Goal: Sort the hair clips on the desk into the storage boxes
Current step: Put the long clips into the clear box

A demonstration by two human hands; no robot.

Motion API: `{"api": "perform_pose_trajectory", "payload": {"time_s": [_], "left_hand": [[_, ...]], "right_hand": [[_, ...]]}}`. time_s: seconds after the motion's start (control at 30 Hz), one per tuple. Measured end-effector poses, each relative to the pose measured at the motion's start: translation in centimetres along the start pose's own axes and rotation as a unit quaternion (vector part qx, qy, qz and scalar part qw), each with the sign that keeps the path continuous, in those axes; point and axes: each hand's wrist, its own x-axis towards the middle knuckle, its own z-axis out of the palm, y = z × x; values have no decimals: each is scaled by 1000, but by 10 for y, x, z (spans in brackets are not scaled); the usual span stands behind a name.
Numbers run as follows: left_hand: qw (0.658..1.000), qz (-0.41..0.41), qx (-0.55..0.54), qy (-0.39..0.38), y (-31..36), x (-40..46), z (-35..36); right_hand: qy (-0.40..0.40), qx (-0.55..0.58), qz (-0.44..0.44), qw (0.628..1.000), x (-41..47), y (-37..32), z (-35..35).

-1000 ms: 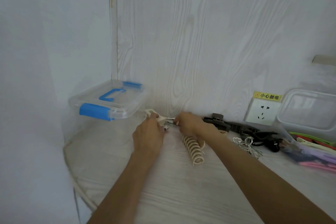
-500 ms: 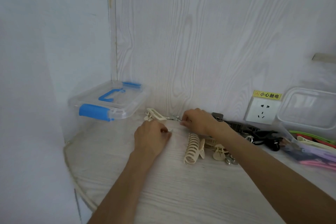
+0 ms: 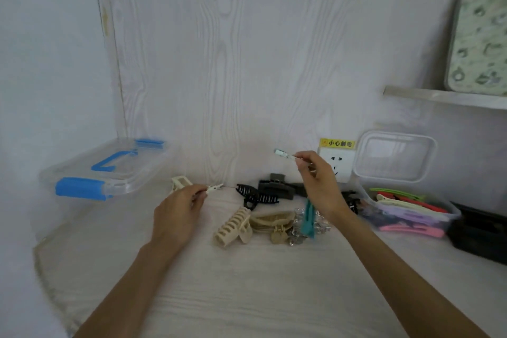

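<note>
desk (image 3: 247, 296): pale wood-grain, rounded left edge | left rear: lidded clear box (image 3: 104, 170), blue latches | centre: cream claw clip (image 3: 233, 226), beige clip (image 3: 270, 221), black clips (image 3: 258, 195), teal clip (image 3: 310, 218) | right: open box (image 3: 406, 214) of coloured clips, black case (image 3: 480, 230)

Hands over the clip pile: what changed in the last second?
The hands have parted. The right hand rose from the desk, now pinching a pale blue clip in the air. The left hand drew back, pinching a small white clip. The camera also tilted up. The lidded box, the beige claw clip and the open box of clips stayed put.
</note>
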Motion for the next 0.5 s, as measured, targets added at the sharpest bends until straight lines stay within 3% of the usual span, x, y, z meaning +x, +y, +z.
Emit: {"api": "perform_pose_trajectory", "payload": {"time_s": [0.13,0.27,0.4,0.5], "left_hand": [[996,-6,-42,82,18,-4,3],[982,72,-126,121,75,-13,14],[972,141,-182,35,148,-19,35],[964,176,-192,-58,207,-19,64]], "right_hand": [[129,-76,-4,989,-25,30,-48],[152,-140,-14,978,-31,48,-93],[186,-284,-66,938,-25,60,-140],[190,-371,-35,909,-35,85,-169]]}}
